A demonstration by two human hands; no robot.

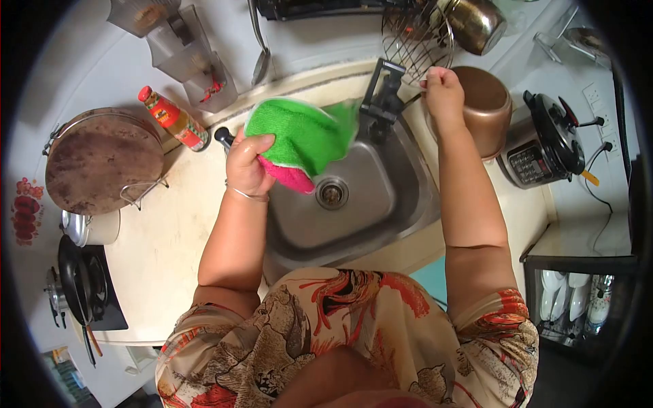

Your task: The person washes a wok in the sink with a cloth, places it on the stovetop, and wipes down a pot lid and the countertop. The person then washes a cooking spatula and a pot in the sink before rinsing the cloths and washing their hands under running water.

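My left hand (250, 163) is closed around a cleaning cloth, its bulk hanging over the steel sink (340, 238). The cloth (292, 132) is bright green on one side and pink on the other, and its far right corner is blurred by motion. On the right, my right hand (444, 92) is raised beside a brown pot (486, 112), with its fingers curled together. What they hold, if anything, is hidden. A black bracket-like fixture (384, 98) stands at the sink's back corner, left of that hand.
A sauce bottle (173, 119) and a round board (105, 160) stand on the left counter (149, 265). A wire basket (416, 41) is behind my right hand. An electric cooker (541, 149) sits at the right. A black pan (71, 279) lies far left.
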